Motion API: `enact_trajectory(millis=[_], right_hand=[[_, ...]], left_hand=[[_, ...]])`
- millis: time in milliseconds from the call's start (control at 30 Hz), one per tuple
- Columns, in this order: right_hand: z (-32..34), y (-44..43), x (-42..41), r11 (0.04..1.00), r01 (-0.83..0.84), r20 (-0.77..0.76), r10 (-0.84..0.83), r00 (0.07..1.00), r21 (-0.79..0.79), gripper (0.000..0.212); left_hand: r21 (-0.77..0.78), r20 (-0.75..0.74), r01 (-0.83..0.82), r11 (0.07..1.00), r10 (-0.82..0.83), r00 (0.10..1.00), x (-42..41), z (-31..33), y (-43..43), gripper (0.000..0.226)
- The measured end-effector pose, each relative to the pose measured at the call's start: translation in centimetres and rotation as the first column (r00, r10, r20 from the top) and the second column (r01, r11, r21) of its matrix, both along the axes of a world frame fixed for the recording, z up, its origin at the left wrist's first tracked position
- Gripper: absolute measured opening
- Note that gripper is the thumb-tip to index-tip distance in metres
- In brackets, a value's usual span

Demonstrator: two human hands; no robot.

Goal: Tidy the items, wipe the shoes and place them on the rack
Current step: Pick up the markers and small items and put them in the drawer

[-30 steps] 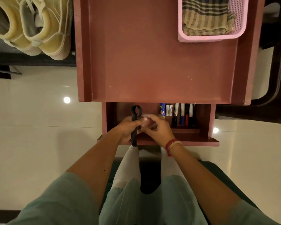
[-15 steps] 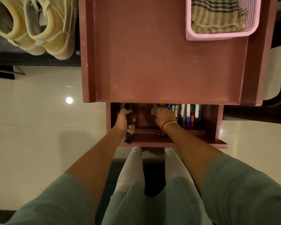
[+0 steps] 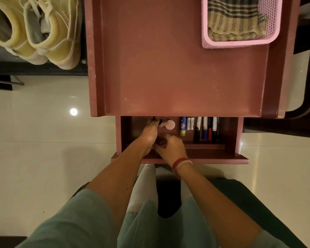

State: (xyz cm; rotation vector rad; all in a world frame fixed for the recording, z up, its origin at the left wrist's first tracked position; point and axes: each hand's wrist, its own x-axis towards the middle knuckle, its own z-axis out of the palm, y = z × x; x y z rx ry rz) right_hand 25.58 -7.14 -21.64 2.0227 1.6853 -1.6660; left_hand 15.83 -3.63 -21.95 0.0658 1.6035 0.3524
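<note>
You are at the tidying stage, with both hands inside the open drawer under the counter. Your left hand reaches to the drawer's back left, its fingers lying along a slim dark item. Whether they are closed round it is hidden, so I cannot tell. Your right hand sits nearer the drawer's front, touching the left wrist. Its fingers are curled, and I cannot tell whether they pinch anything.

Lay the dark item flat and parallel to the drawer's side wall, in the free left half. Keep it off the round pink piece at the drawer's back centre. The markers and glue stick are lined up in the right half, so avoid nudging that row as you withdraw. Lift both hands out before pushing the drawer's front, or you may catch a finger.

The shoes are well beyond the drawer's back left corner, apparently unwiped. The striped cloth waits in the pink basket, beyond the drawer's back right.
</note>
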Motion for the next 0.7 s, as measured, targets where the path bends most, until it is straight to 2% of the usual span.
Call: enact_trajectory(millis=[67,133,233,267,400,700], right_hand=[[-0.2,0.4,0.3,0.995,-0.036,0.093,0.027,0.995,0.093,0.014],[-0.1,0.9,1.2,0.990,0.002,0.177,-0.028,0.984,0.144,0.009],[-0.9,1.7,2.7,0.989,0.031,0.295,-0.074,0.952,0.147,0.010],[-1.6,2.0,3.0,0.991,0.028,0.322,-0.069,0.944,0.130,0.011],[-3.9,3.2,3.1,0.997,-0.014,0.401,-0.017,0.916,0.072,0.017],[-5.7,3.8,2.6,0.999,-0.051,0.460,0.053,0.886,-0.017,0.024]], left_hand=[[0.037,-0.014,0.062,0.997,-0.061,0.998,0.3,0.0,0.3,0.051],[0.081,-0.040,0.073,0.994,-0.070,0.997,0.3,0.1,0.3,0.065],[0.054,-0.044,0.027,0.998,-0.025,0.999,-0.3,0.1,-0.2,0.094],[0.026,-0.050,0.011,1.000,-0.009,0.999,-0.7,-0.1,-0.6,0.098],[0.012,-0.070,-0.038,0.999,0.039,0.997,-2.3,-0.5,-1.5,0.065],[0.002,-0.070,-0.060,0.998,0.060,0.996,-3.1,0.6,-2.7,0.057]])
